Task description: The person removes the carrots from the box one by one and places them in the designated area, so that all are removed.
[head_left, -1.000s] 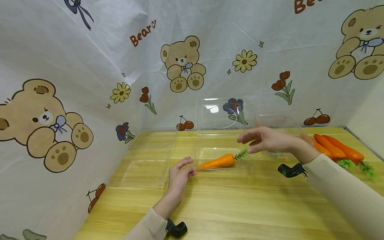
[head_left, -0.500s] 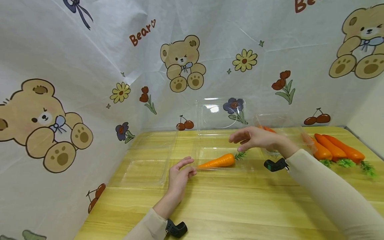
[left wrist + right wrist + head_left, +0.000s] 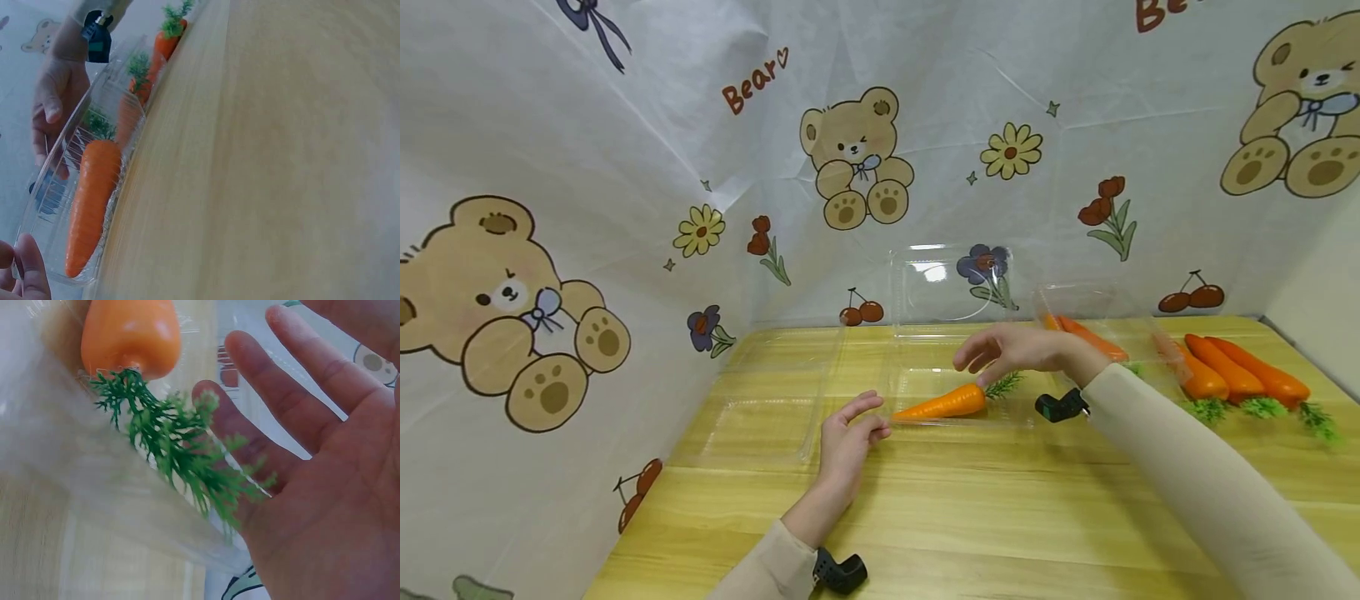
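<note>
An orange toy carrot with a green leafy top lies in an opened clear plastic box, its tip to the left. My left hand pinches the box's rim at the near left corner; thumb and fingertip meet there in the left wrist view. Over the carrot's leafy end hovers my right hand, fingers spread and holding nothing. In the right wrist view the palm faces the leaves. The box's lid stands up at the back.
Another clear box stands open on the left of the wooden table. A third clear box, partly behind my right arm, has a carrot in it. Several loose carrots lie at the right. A bear-print cloth hangs behind.
My right hand has moved left from beside the leafy end to above it, uncovering the carrot in the right-hand box. The left hand and the middle box have stayed put.
</note>
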{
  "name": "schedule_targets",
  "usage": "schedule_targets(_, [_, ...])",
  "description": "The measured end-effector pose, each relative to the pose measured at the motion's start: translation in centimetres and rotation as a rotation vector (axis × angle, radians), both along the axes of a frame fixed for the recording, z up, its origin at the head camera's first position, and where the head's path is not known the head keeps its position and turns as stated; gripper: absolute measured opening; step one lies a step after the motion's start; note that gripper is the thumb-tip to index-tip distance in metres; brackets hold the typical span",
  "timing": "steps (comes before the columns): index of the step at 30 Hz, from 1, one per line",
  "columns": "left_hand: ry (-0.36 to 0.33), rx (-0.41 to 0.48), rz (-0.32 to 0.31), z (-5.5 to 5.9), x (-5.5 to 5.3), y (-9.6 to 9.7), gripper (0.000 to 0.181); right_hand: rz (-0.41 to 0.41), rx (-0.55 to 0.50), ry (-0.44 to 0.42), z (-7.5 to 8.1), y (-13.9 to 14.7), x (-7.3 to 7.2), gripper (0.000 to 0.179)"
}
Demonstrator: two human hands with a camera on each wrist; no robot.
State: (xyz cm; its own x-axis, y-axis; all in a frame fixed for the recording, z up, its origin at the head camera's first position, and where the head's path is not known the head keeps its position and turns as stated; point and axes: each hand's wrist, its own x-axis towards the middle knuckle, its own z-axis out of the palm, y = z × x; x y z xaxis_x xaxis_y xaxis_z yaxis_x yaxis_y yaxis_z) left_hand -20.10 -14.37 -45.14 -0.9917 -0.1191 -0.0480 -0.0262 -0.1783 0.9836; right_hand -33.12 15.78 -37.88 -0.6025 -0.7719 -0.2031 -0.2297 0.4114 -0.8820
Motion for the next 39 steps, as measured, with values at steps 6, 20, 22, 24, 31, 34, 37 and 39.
schedule_targets(6, [-0.002, 0.0, -0.006, -0.1, 0.0, -0.1, 0.035, 0.019, 0.037, -0.021, -0.8, -0.8, -0.4, 0.052])
schedule_targets(20, [0.001, 0.011, -0.012, -0.1, 0.1, -0.1, 0.036, 0.04, 0.168, 0.003, -1.8, -2.4, -0.7, 0.051])
schedule_targets(22, [0.0, 0.013, -0.014, -0.1, 0.1, 0.0, 0.036, 0.051, 0.191, -0.01, -2.0, -2.6, -0.7, 0.049])
schedule_targets(24, [-0.001, 0.014, -0.014, -0.1, 0.1, 0.1, 0.036, 0.059, 0.209, -0.015, -2.2, -2.8, -0.7, 0.048])
schedule_targets(31, [0.001, 0.013, -0.008, 0.0, 0.0, 0.1, 0.036, 0.051, 0.249, 0.014, -2.3, -3.1, -0.6, 0.048])
schedule_targets(34, [0.002, 0.018, -0.007, 0.0, 0.0, 0.1, 0.036, 0.065, 0.266, 0.048, -2.2, -3.2, -0.6, 0.045])
schedule_targets(37, [0.005, 0.016, -0.006, 0.0, 0.0, 0.1, 0.036, 0.084, 0.283, 0.084, -2.1, -3.3, -0.5, 0.042])
schedule_targets(39, [0.005, 0.015, -0.006, 0.0, 0.0, 0.1, 0.036, 0.094, 0.29, 0.096, -2.0, -3.3, -0.5, 0.042])
